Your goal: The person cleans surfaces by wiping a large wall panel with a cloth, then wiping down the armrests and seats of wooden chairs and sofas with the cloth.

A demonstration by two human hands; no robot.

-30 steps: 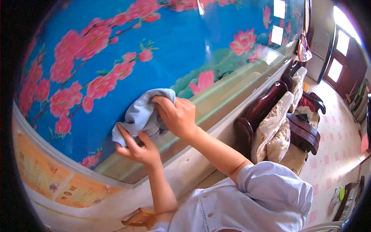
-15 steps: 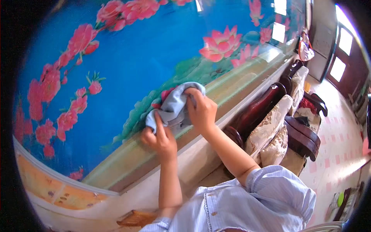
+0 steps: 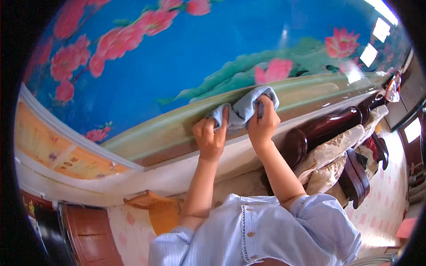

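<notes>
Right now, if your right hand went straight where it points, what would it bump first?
The right hand would meet the blue cloth it holds; just past that, probably the pink lotus on the mural, though depth is unclear.

floor [image 3: 385, 195]: pale, patterned with pink squares | on floor: sofa [image 3: 354, 179] with dark, glossy wood, right side; orange-brown wooden chair [image 3: 164, 216], lower left, partly hidden | on sofa: cream-and-brown patterned cushions [image 3: 330, 148], overlapping and tilted; dark red cloth [image 3: 371, 145] beside them
</notes>
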